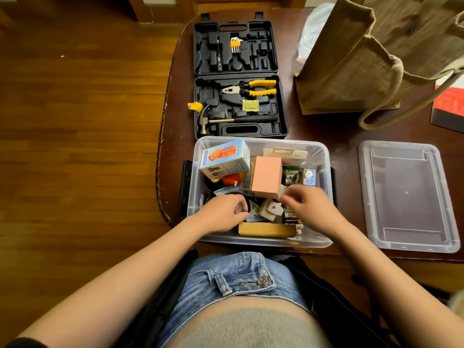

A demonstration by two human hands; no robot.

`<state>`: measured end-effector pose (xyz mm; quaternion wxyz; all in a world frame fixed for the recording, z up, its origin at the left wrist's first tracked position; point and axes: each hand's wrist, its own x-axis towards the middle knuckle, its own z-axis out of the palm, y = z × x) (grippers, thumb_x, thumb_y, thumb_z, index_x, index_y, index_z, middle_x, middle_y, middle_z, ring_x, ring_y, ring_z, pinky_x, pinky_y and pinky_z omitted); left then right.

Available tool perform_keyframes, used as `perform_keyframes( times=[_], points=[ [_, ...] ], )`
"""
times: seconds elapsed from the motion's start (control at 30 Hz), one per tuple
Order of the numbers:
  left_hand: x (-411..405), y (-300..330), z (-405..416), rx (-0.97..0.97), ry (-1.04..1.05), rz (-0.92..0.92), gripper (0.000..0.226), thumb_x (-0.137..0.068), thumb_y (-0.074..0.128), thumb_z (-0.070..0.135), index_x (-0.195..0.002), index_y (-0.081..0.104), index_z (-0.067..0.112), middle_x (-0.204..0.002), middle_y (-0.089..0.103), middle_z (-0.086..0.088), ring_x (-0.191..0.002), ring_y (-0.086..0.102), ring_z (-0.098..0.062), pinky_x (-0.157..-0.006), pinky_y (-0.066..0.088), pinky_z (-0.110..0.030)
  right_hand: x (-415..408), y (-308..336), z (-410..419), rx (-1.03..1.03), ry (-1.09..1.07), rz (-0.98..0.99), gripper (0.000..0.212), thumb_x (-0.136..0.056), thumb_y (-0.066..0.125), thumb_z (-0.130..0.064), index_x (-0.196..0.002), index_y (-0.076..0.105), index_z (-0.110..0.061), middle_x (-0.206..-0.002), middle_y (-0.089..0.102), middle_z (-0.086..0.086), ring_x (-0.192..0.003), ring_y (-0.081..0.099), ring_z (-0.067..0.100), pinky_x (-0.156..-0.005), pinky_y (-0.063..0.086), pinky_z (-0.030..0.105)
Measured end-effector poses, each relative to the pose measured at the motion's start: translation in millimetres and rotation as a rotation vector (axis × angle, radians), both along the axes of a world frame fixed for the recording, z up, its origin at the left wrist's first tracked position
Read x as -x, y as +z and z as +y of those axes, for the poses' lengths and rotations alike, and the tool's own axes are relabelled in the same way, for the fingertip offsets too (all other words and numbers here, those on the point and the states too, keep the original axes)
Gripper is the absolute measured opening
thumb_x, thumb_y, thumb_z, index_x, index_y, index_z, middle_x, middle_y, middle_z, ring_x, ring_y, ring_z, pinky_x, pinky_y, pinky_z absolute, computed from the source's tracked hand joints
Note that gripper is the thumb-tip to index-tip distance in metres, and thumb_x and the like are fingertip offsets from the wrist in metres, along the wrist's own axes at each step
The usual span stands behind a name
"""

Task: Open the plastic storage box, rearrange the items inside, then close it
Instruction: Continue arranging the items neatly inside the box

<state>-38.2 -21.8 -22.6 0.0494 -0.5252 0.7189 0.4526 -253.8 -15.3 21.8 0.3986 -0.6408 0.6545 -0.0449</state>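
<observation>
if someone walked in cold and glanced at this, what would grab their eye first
Probably the two hands, left hand and right hand, reaching into the open clear storage box at the table's near edge, crammed with small items, a pink box standing out. Just behind it lies an open black tool case with yellow-handled pliers and a hammer. The box's clear lid lies to the right, with a jute bag behind it.

right hand [307, 205] blurred, jute bag [364, 59] cropped
</observation>
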Motion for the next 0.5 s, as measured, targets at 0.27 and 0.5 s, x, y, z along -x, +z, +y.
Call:
perform_keyframes(
  times=[0.27,0.5],
  points=[
    [7,0,-4,-0.207,-0.071,0.140,0.023,-0.090,0.060,0.039,-0.102,0.069,0.022,-0.100,0.060,0.015,-0.094,0.054,0.000,-0.076,0.038,-0.010,14,-11,-13,0.236,-0.069,0.277,0.042,-0.087,0.060,-0.012,-0.127,0.049,-0.006,-0.144,0.036,0.010,-0.130,0.036,0.026,-0.096,0.043,0.038],
    [12,8,2,-0.150,-0.068,0.062,0.028,-0.093,0.054,0.042,-0.107,0.068,0.022,-0.110,0.065,0.005,-0.101,0.057,-0.010,-0.091,0.047,-0.032,9,-24,-19,0.140,0.044,0.353,0.054,-0.081,0.061,-0.005,-0.131,0.041,-0.006,-0.150,0.026,0.014,-0.138,0.021,0.030,-0.110,0.030,0.040]
  ],
)
